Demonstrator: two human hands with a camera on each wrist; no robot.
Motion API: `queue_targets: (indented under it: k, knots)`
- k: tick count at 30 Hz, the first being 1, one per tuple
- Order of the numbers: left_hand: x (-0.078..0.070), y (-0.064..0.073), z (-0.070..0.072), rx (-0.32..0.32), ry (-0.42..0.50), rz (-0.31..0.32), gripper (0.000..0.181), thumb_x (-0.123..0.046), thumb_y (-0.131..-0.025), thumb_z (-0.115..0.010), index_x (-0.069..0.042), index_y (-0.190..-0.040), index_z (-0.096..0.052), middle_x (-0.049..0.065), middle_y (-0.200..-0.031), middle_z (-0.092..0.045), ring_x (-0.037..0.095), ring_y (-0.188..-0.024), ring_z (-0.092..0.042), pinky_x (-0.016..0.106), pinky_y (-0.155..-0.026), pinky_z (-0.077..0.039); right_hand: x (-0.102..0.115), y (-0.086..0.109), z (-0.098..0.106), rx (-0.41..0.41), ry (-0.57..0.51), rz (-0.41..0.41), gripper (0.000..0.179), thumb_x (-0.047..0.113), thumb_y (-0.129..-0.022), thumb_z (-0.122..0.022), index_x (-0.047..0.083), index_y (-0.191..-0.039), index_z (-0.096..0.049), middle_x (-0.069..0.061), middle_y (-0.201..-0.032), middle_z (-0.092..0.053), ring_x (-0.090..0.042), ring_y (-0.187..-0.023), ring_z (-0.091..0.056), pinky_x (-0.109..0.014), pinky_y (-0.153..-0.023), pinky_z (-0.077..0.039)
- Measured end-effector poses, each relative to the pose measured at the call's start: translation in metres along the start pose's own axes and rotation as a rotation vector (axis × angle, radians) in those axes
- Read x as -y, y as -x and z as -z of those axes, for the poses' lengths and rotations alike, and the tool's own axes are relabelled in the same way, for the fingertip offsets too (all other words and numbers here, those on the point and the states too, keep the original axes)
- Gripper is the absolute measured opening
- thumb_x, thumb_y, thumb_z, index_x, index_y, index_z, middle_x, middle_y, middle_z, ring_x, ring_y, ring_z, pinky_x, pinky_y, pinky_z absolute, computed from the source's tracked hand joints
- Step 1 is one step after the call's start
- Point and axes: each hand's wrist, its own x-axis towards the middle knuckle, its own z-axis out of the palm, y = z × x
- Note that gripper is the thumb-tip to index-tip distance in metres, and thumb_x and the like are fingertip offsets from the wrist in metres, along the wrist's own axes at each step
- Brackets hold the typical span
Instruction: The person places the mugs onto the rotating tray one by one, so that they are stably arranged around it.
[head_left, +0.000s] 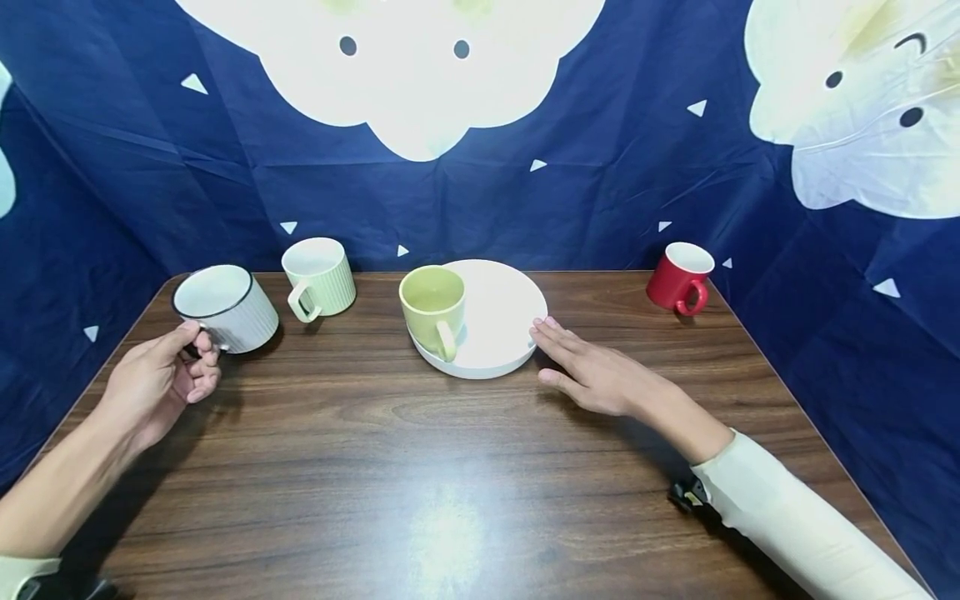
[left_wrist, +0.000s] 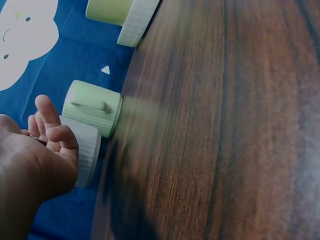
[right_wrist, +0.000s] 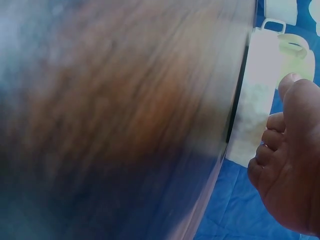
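The person's left hand pinches the handle side of the white ribbed mug, which has a dark line round its rim. Thumb and fingers curl in close there. That mug is at the back left of the brown wood table. From where I sit, I cannot tell if it stands flat or is up a tiny bit.

The right hand is wide and flat, with long straight fingers. Its fingertips touch the right edge of the round white plate, and its thumb sticks out to the side. I see it grip nothing.

A yellow-green mug stands on the left part of that plate, with its handle to the front. Just right of the white mug I see a pale green ribbed mug, handle to the front left. Well apart, at the back right, is a red mug that is white inside.

Behind the table I see a blue cloth with white clouds and little triangles on it. The clouds have dots for eyes. A pale sleeve covers the right arm.
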Motion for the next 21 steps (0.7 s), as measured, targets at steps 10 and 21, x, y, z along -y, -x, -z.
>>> queue_targets:
  k: [10, 21]
  knots:
    - [0.002, 0.007, -0.005, 0.020, -0.034, 0.027, 0.049, -0.013, -0.125, -0.034, 0.002, -0.097, -0.072, 0.010, -0.080, -0.074, 0.022, -0.059, -0.029, 0.033, -0.057, -0.009, 0.003, 0.003, -0.003, -0.001, 0.004, 0.006, 0.071, 0.046, -0.121, -0.051, 0.014, -0.180, -0.028, -0.008, -0.190, -0.021, -0.028, -0.177, -0.021, -0.059, -0.140, -0.032]
    - [0.003, 0.012, -0.005, 0.200, 0.000, 0.030, 0.055, -0.012, -0.126, -0.024, 0.003, -0.105, -0.073, 0.010, -0.093, -0.079, 0.019, -0.060, -0.007, 0.029, -0.050, 0.000, 0.008, 0.004, -0.002, 0.015, -0.004, 0.011, 0.072, 0.046, -0.121, -0.052, 0.014, -0.180, -0.027, -0.008, -0.190, -0.020, -0.029, -0.177, -0.022, -0.056, -0.143, -0.028]
